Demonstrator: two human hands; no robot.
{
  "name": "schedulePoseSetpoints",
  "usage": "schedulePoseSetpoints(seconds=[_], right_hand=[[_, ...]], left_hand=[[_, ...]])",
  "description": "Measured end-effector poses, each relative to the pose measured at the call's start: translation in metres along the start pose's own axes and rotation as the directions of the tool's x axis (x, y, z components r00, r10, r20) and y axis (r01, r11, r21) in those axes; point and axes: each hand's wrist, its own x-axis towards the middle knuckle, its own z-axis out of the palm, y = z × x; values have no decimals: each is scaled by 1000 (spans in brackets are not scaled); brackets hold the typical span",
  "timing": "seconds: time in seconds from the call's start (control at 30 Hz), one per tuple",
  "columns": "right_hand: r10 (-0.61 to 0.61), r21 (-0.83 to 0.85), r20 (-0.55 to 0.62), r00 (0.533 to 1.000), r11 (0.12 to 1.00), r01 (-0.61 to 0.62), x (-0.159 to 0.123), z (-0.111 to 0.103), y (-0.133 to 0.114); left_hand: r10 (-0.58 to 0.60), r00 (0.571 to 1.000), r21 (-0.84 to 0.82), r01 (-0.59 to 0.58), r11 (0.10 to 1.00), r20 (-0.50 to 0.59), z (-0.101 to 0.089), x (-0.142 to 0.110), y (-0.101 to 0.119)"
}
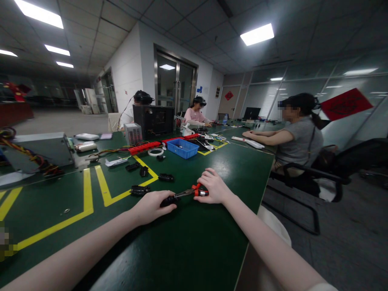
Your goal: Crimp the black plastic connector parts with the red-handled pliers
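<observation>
My left hand (150, 206) is closed around a small black part (168, 200) that rests on the green table (188, 242). My right hand (212, 186) grips red-handled pliers (194, 191) whose metal jaws point left and meet the black part. Both hands lie low on the table near its right edge. More small black parts lie just beyond: one (140, 189) on the yellow line, one (166, 177) further right, and a pair (137, 167) behind them.
A blue bin (182, 148), a red strip (144, 147), a white tape ring (155, 152) and a grey box with coloured wires (39, 151) sit further back. A person in grey (298, 135) sits at the right on a black chair; two others work at the far end.
</observation>
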Motion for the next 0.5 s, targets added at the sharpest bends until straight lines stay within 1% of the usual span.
schedulePoseSetpoints(seconds=[0.1,0.4,0.5], right_hand=[[-2,5,3,1000,1000,2,0,0,0],[-13,18,-1,1000,1000,13,0,0,0],[-13,13,-7,1000,1000,13,0,0,-1]], left_hand=[[0,1000,8,0,1000,-11,2,0,-1],[13,1000,16,-13,1000,-4,0,0,0],[0,1000,18,0,1000,5,-1,0,1]])
